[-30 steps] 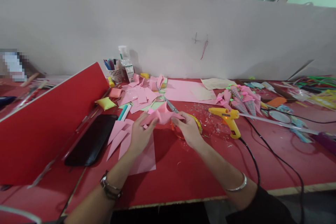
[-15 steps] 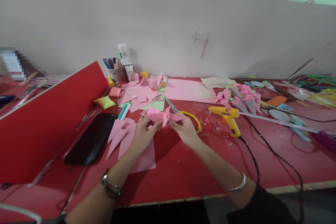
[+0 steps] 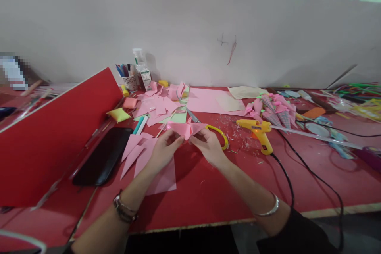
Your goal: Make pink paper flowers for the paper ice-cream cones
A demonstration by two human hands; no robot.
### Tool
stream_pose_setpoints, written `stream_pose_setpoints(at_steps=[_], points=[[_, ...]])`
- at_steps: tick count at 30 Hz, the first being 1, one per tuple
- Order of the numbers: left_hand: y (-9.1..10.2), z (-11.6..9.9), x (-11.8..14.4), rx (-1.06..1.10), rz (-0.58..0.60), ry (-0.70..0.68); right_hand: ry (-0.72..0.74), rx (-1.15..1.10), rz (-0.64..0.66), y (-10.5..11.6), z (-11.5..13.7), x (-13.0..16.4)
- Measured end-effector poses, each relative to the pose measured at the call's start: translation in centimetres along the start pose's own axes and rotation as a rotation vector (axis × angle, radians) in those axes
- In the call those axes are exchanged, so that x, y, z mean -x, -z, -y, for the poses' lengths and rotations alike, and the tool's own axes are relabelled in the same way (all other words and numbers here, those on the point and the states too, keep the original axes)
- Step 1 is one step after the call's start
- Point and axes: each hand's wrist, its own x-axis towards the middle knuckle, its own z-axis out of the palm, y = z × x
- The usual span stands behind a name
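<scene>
Hands: left hand [image 3: 162, 151] and right hand [image 3: 209, 147] meet at centre frame, fingers pinched shut on the folded pink paper [image 3: 185, 129] from either side.
Change: a second ago the paper spread looser and lower between the fingers; now it sits gathered tighter and lifted slightly, so the fold looks further along.
Paper position: just above the fingertips, clear of the red table [image 3: 208, 194].
Beyond: scissors [image 3: 208, 127] just behind the right hand; glue gun [image 3: 258, 130] to the right; pink scraps [image 3: 157, 107] farther back.
</scene>
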Motion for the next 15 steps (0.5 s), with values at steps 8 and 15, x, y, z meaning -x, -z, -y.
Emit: stream_pose_setpoints(at_steps=[8, 15], points=[[0.00, 0.09, 0.12, -0.083, 0.006, -0.040, -0.034, 0.003, -0.031, -0.20, -0.24, -0.02], [-0.07, -0.31, 0.18, -0.086, -0.011, -0.073, 0.058, -0.006, 0.033, -0.64, -0.05, 0.12]])
